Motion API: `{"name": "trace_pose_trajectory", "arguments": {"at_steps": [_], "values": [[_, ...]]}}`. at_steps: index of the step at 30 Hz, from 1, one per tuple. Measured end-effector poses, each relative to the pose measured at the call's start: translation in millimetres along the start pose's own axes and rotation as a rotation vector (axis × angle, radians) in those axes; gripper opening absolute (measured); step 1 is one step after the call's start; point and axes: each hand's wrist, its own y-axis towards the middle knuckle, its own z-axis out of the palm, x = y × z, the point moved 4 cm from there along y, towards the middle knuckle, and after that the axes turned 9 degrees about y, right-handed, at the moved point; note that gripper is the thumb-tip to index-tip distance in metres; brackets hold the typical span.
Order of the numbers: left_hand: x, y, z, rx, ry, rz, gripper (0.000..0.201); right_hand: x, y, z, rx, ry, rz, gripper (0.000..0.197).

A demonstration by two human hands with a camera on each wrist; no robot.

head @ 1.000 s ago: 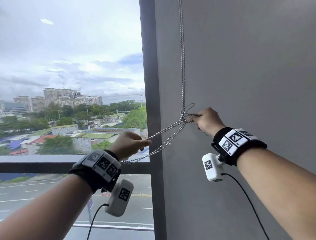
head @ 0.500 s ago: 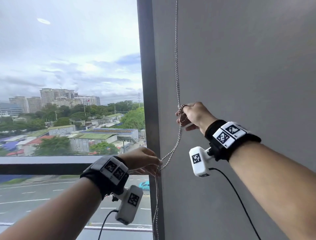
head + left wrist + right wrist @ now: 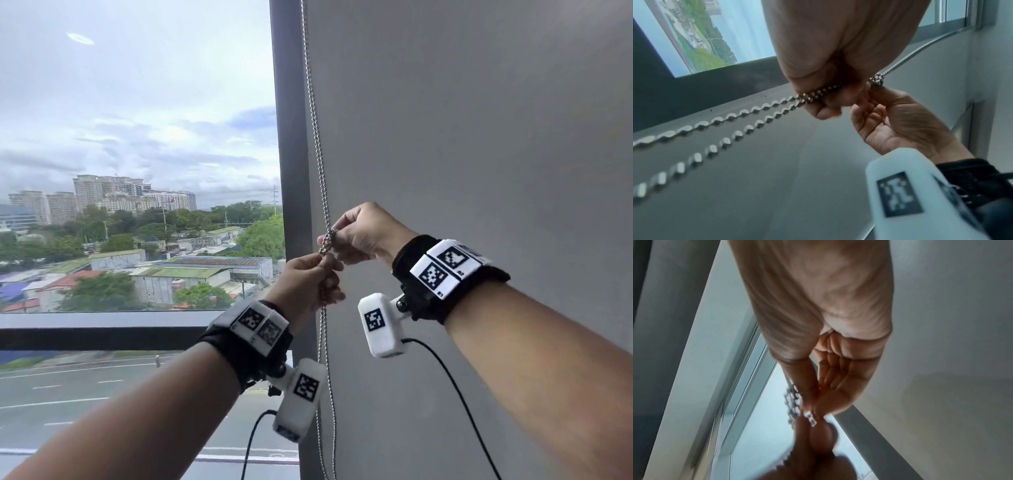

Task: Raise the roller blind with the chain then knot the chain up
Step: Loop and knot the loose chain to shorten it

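Note:
A silver bead chain [image 3: 317, 144] hangs down the edge of the grey wall beside the window. A tight knot [image 3: 328, 241] sits in it at hand height. My right hand [image 3: 359, 236] pinches the knot from the right. Directly below it my left hand [image 3: 308, 284] grips both strands of the chain in curled fingers. In the left wrist view the knot [image 3: 877, 80] shows at the fingertips, and the two strands [image 3: 719, 128] run down out of my left hand [image 3: 830, 91]. The right wrist view shows the blurred chain [image 3: 794, 400] at my right fingertips. No roller blind is visible.
A dark vertical window frame [image 3: 291, 171] stands just left of the chain, with glass and a city view beyond. A dark horizontal rail [image 3: 102, 329] crosses the window below. The grey wall [image 3: 479, 137] fills the right side. Cables hang from both wrist cameras.
My left hand let the chain swing back from the left, then rose to grip it just under the knot. The right hand stayed on the knot, which has drawn tight.

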Motion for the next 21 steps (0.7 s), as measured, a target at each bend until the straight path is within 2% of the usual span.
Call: {"name": "trace_pose_trajectory", "arguments": {"at_steps": [1, 4, 8, 11, 13, 17, 19, 21], "values": [[2.6, 0.3, -1.9, -0.018, 0.020, -0.011, 0.029, 2.6, -1.3, -0.6, 0.028, 0.055, 0.003, 0.011], [15.1, -3.2, -3.3, 0.022, 0.090, -0.073, 0.033, 10.1, -2.0, -5.7, 0.052, 0.086, -0.020, 0.029], [23.6, -5.3, -3.2, 0.057, 0.122, -0.080, 0.033, 16.3, -7.0, -0.4, 0.056, -0.127, -0.131, 0.016], [29.7, -3.9, -4.2, 0.067, 0.216, -0.114, 0.029, 11.4, -7.2, 3.3, 0.061, -0.116, -0.190, 0.019], [42.7, -6.5, -12.5, 0.107, 0.325, -0.207, 0.026, 6.0, -4.1, 1.0, 0.002, -0.066, -0.212, 0.022], [75.9, -20.3, -38.8, 0.269, 0.566, -0.387, 0.020, -8.3, 5.0, -20.9, -0.248, -0.028, -0.237, 0.016], [83.1, -25.2, -51.6, 0.280, 0.654, -0.421, 0.020, -16.9, 10.5, -35.2, -0.351, -0.067, -0.246, 0.016], [79.6, -27.5, -57.1, 0.260, 0.640, -0.425, 0.021, -23.1, 16.0, -46.2, -0.395, -0.119, -0.253, 0.021]]}}
